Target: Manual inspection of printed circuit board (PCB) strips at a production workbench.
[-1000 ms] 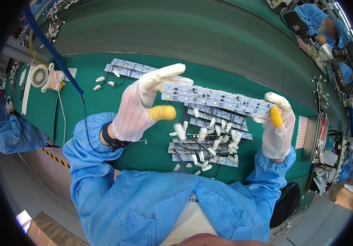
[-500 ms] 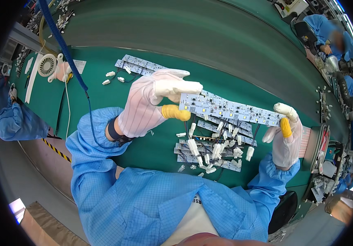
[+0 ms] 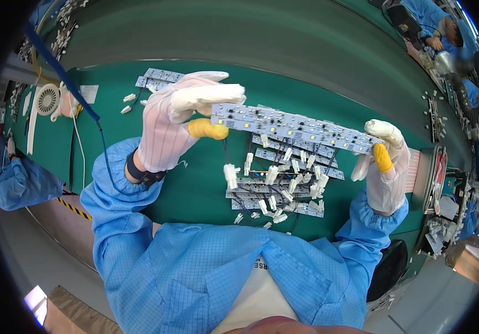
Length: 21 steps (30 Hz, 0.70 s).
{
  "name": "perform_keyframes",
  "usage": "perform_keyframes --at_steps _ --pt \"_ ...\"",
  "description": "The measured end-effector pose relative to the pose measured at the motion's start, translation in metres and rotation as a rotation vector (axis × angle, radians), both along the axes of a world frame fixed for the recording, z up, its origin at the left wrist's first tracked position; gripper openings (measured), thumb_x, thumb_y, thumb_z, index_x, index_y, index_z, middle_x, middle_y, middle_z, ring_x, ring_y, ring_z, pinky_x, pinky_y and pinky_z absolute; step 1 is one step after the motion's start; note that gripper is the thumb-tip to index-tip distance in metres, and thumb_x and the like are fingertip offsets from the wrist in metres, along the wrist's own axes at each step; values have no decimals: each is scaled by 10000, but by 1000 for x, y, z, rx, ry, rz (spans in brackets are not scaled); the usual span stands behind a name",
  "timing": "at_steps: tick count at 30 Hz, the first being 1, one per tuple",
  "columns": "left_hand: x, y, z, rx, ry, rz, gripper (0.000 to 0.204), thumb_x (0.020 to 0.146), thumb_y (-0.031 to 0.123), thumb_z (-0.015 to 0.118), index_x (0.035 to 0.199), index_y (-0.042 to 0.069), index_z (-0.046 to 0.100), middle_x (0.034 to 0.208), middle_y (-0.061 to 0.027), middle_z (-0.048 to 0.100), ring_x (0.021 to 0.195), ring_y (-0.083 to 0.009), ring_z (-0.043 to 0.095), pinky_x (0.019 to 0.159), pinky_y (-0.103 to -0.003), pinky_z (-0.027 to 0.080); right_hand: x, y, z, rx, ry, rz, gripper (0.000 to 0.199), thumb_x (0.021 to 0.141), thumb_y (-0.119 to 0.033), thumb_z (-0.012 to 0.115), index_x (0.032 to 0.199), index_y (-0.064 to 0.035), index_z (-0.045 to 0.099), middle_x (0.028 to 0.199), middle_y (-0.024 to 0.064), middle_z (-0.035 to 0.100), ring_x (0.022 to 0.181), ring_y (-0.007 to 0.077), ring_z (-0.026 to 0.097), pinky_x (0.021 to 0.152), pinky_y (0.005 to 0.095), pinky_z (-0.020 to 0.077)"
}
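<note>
A long white LED circuit board [image 3: 295, 131] with small yellowish LEDs is held up and stretched between my two gloved hands, slanting down to the right. My left hand [image 3: 167, 125] pinches its left end between a yellow-capped thumb and white-capped fingers. The right end is gripped by my right hand [image 3: 387, 164], its thumb also yellow-capped. From the board hang dark wires with a white connector [image 3: 231, 176] below my left thumb. Beneath lies a pile of similar boards [image 3: 239, 205] with many white plugs, partly hidden. More boards [image 3: 164, 74] rest beyond my left hand.
A small white fan [image 3: 48, 100] stands on the green mat at the left. A blue cord [image 3: 61, 69] runs to my wrist strap. A belt-like green surface [image 3: 195, 33] passes behind. Bins [image 3: 433, 181] flank the right; co-workers sit at both sides.
Both hands, still gripping the board, have shifted, the left further left and both slightly up in view. The board's left end moved left, and a connector now hangs clearly beneath it.
</note>
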State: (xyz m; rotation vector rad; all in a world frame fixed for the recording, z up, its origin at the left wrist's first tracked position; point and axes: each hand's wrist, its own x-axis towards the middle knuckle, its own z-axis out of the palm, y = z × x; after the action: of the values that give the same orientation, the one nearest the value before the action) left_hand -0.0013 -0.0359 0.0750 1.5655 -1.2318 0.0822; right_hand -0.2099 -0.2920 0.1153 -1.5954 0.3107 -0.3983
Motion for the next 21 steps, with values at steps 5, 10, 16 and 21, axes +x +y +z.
perform_keyframes --at_steps 5,10,16,21 --pt "0 1 4 33 8 -13 423 726 317 721 1042 40 674 968 -94 705 977 -266 648 921 -393 478 -3 1 1 36 23 58 446 893 -303 615 1168 38 532 781 148 630 452 135 584 430 181 445" --pt "5 1 0 67 52 -21 405 792 340 677 1049 27 672 941 -113 703 939 -250 652 974 -423 442 -3 3 2 22 -10 105 478 902 -375 591 1154 28 542 776 131 633 463 138 584 438 192 441" --pt "5 -1 -6 44 -18 38 340 775 223 700 1054 31 670 1009 -117 689 990 -273 643 915 -360 474 -9 0 7 54 -3 121 361 885 -204 629 1148 33 557 881 123 648 586 141 631 523 218 497" --pt "3 0 -7 39 -49 103 295 769 133 680 1046 33 670 1033 -123 683 1013 -282 639 881 -334 480 -7 10 8 25 -14 60 432 864 -255 653 1155 39 529 853 161 631 505 154 608 450 207 475"
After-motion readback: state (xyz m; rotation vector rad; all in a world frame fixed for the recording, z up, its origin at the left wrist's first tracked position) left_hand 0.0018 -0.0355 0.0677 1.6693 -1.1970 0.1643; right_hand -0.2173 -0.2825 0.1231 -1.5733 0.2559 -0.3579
